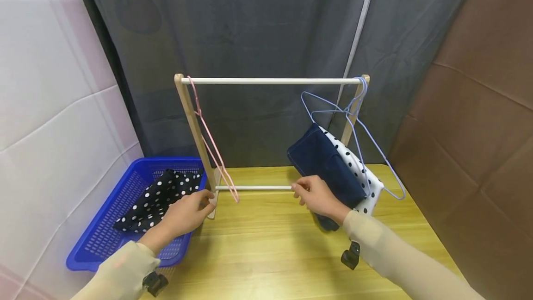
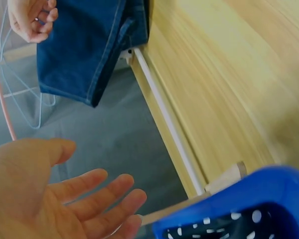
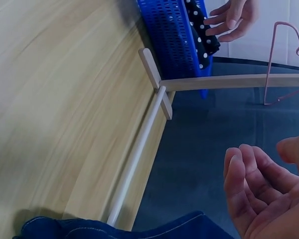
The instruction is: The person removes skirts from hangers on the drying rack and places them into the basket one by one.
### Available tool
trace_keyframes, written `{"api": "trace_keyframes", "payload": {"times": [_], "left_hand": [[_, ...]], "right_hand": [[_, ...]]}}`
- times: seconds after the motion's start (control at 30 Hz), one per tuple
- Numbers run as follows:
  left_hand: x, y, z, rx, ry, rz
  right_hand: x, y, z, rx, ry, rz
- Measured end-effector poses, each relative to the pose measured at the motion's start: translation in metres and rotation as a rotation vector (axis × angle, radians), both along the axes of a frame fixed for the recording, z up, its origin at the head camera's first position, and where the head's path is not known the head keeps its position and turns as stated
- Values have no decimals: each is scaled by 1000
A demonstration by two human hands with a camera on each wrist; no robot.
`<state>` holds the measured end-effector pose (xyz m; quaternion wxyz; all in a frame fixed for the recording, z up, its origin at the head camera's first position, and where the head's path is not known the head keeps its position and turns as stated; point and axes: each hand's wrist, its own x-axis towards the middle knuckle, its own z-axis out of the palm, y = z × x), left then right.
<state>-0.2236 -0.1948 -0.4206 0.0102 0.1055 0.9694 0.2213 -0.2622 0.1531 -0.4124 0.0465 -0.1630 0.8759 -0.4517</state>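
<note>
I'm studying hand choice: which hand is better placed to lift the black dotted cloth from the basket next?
Likely the left hand: it holds nothing and is near the basket where the black cloth lies. The right hand is also empty but farther off, by the denim.

Left hand and right hand apart, relaxed
Left fingers nearly straight, slightly spread, thumb apart; right fingers loosely curled, thumb clear of them
</note>
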Motion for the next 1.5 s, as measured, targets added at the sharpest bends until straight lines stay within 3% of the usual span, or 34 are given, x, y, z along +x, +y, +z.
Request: {"api": "trace_keyframes", "payload": {"times": [0.4,0.73,1.07,1.37,1.5], "left_hand": [[5,20,-1,2,-22,-22],[8,36,-3,10,15,-46],[10,55,-17,43,-29,-41],[15,67,-18,81,-39,-42],[17,71,-18,85,-45,-55]], "right_hand": [[9,24,-1,-39,23,-44],[20,42,1,-32,24,-67],[31,53,11,-10,108,-114],[37,71,20,19,257,-220],[41,79,21,-40,326,-285]]}}
